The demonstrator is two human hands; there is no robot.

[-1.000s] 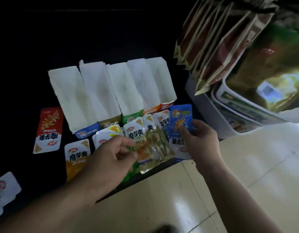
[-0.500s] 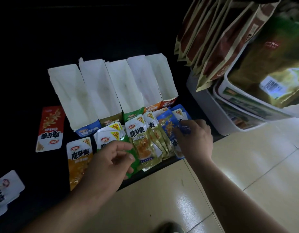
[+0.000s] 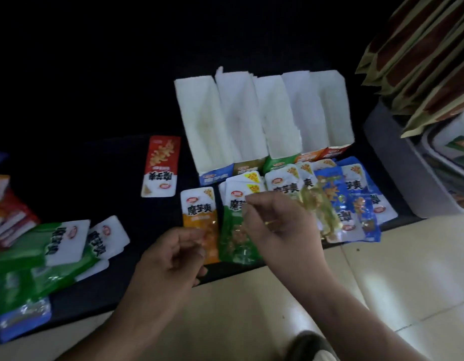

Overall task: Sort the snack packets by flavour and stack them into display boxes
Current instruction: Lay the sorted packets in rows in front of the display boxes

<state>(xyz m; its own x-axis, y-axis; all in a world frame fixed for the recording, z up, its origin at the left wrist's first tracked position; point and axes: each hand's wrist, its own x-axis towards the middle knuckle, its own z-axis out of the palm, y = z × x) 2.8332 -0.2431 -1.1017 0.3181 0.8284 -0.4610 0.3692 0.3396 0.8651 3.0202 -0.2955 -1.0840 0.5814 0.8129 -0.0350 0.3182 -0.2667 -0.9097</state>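
Five open white display boxes [image 3: 204, 121] stand in a row on a black mat, with blue, brown, green, orange and red fronts. Before them lie snack packets: an orange one [image 3: 199, 212], a green one [image 3: 233, 246], yellow-green ones [image 3: 317, 204] and blue ones [image 3: 356, 209]. A red packet [image 3: 161, 168] lies alone to the left of the boxes. My right hand [image 3: 280, 230] hovers over the green packet, fingers bent, with nothing seen in it. My left hand [image 3: 173, 259] is loosely curled beside the orange packet's lower end and holds nothing.
More green packets [image 3: 56, 246], red ones [image 3: 9, 217] and a blue one [image 3: 22, 319] lie at the left of the mat. A white bin [image 3: 408, 165] under hanging brown bags [image 3: 421, 61] stands at the right. Pale floor tiles [image 3: 382, 269] lie in front.
My right hand let go of the blue packet and moved left over the green packet. My left hand dropped lower beside the orange packet. The view swung left, showing the left-hand piles.
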